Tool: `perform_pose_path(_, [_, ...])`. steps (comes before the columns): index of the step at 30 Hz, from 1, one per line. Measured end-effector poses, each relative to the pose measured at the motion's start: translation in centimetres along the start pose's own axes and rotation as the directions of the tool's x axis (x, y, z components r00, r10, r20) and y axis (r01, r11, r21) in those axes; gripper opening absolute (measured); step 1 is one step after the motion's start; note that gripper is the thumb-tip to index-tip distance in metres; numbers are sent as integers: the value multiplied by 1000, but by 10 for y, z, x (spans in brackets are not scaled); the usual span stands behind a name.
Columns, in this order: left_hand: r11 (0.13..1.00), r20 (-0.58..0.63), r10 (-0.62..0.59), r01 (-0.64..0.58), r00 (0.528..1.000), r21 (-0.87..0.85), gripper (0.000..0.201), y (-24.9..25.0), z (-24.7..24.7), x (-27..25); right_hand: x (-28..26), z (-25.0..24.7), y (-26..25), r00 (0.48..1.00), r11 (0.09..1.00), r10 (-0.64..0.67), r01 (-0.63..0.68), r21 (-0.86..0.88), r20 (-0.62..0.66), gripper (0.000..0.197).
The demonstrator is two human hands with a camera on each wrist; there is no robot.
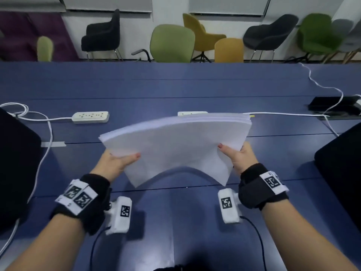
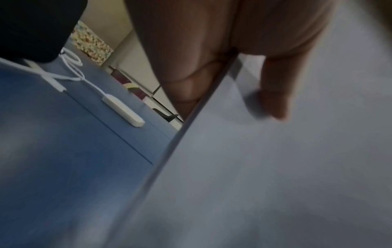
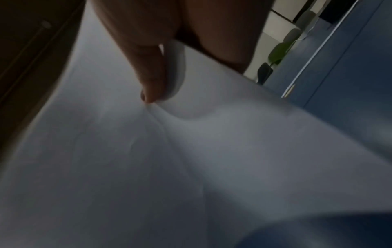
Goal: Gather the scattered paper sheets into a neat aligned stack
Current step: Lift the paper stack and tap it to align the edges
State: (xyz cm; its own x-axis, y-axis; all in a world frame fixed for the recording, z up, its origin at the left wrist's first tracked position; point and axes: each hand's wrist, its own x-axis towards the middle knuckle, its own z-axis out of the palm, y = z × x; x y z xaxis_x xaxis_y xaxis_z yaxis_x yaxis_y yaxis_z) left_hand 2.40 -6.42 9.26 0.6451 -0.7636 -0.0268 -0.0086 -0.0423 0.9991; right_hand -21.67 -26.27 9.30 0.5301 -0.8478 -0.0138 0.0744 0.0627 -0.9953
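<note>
A thick stack of white paper sheets [image 1: 175,145] is held in the air above the blue table [image 1: 175,87], bowed upward in the middle. My left hand [image 1: 119,160] grips its left edge, thumb on top and fingers hidden underneath. My right hand [image 1: 237,156] grips the right edge the same way. In the left wrist view the thumb lies on the paper sheets [image 2: 275,167]. In the right wrist view the thumb presses a crease into the paper sheets [image 3: 169,159]. The far edges of the sheets look roughly lined up.
Two white power strips [image 1: 90,117] [image 1: 192,113] with white cables [image 1: 293,114] lie on the table beyond the stack. Dark chair backs [image 1: 17,163] [image 1: 340,169] stand at the left and right. A black cable box [image 1: 336,107] sits far right. Several chairs line the wall.
</note>
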Motion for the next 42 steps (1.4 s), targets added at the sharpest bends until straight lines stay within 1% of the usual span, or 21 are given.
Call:
perform_pose_path(2, [997, -83, 69, -68, 994, 22, 32, -5, 5, 5, 8, 7, 2, 1000, 999, -16, 15, -45, -21, 25])
perform_pose_path(4, [996, -117, 85, -81, 990, 40, 35, -12, 4, 10, 14, 7, 5, 999, 995, -33, 31, -90, -26, 23])
perform_pose_path(6, [995, -106, 64, -56, 992, 79, 35, -23, 4, 13, 16, 1, 13, 999, 984, -42, 38, -175, -25, 26])
perform_pose_path(9, [995, -81, -25, 33, 996, 98, 25, -43, 8, 16, 17, -6, 28, 999, 969, -9, -4, -246, -51, 29])
perform_pose_path(12, [995, -152, -45, 57, 987, 76, 18, -52, 13, 20, 19, -3, 30, 996, 968, 48, -64, -241, -73, 25])
perform_pose_path(14, [997, -192, -28, 41, 981, 63, 20, -50, 13, 22, 20, 0, 24, 995, 971, 35, -57, -233, -97, 22])
perform_pose_path(16, [998, -190, -26, 38, 982, 58, 21, -48, 11, 23, 19, 1, 21, 992, 975, 19, -47, -216, -127, 17])
perform_pose_path(17, [997, -180, -33, 46, 983, 64, 21, -49, 9, 24, 18, 1, 23, 992, 978, 23, -48, -205, -123, 18])
perform_pose_path(19, [996, -170, -40, 54, 985, 78, 22, -48, 11, 21, 12, 3, 27, 995, 982, 34, -50, -183, -90, 28])
perform_pose_path(20, [997, -183, -13, 27, 983, 75, 27, -45, 14, 17, 7, 5, 27, 996, 985, 38, -51, -163, -81, 29])
perform_pose_path(22, [996, -259, 87, -83, 962, 26, 32, -32, 22, 12, 4, 10, 20, 993, 996, 31, -41, -83, -111, 23])
perform_pose_path(23, [991, -307, 130, -137, 943, -2, 31, -24, 26, 10, 5, 12, 16, 987, 998, 24, -31, -46, -159, 28])
perform_pose_path(25, [985, -423, 136, -169, 896, -41, 32, -12, 28, 13, 13, 18, 8, 957, 1000, 11, -11, 2, -291, 46])
perform_pose_path(26, [985, -489, 110, -161, 865, -63, 35, -8, 28, 17, 17, 22, 4, 937, 1000, 9, -3, 18, -348, 49])
perform_pose_path(27, [986, -544, 67, -138, 837, -91, 37, -4, 28, 23, 21, 27, 1, 919, 1000, 14, -4, 24, -395, 47])
perform_pose_path(29, [985, -594, -28, -79, 804, -153, 35, 1, 30, 32, 24, 34, -1, 884, 1000, 12, -14, 0, -467, 38])
perform_pose_path(31, [985, -583, -90, -15, 808, -173, 30, 2, 33, 35, 26, 37, 0, 867, 1000, 8, -20, -17, -499, 33])
perform_pose_path(34, [979, -566, -168, 69, 807, -192, 29, 0, 33, 37, 27, 39, -1, 859, 999, 36, -45, -4, -511, 26])
perform_pose_path(36, [968, -541, -220, 112, 811, -226, 30, 4, 30, 38, 27, 39, -2, 851, 999, 42, -46, 5, -524, 27])
perform_pose_path(39, [960, -530, -250, 136, 810, -244, 27, 7, 29, 40, 27, 38, 0, 848, 999, 35, -50, -13, -528, 43])
perform_pose_path(42, [957, -514, -259, 147, 818, -249, 23, 10, 30, 39, 26, 38, -3, 847, 998, 54, -69, -9, -528, 37])
